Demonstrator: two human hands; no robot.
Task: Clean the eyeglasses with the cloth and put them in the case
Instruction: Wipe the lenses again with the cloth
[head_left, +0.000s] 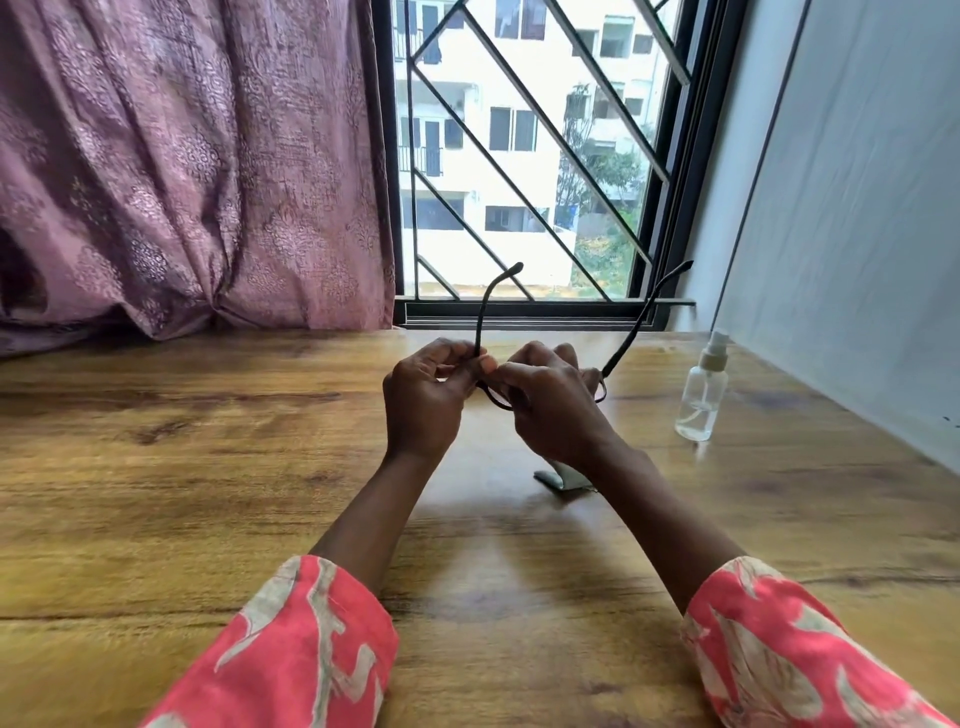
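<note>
Both hands grip the eyeglasses above the bench, arms unfolded.

Left hand (423, 400) pinches the eyeglasses (626, 332) near the left hinge; right hand (545, 402) is closed over the front, hiding the lenses, probably steadying the frame for wiping. Cloth not discernible in either hand. Grey folded item (563, 479), cloth or case, lies on the bench (156, 467) just under the eyeglasses; spray bottle (702, 395) stands right of them.

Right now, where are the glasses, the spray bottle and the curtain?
glasses (631, 332): head view, on the right temple arm.
spray bottle (701, 400): head view, on its clear body.
curtain (182, 166): head view, on the patterned folds.
</note>
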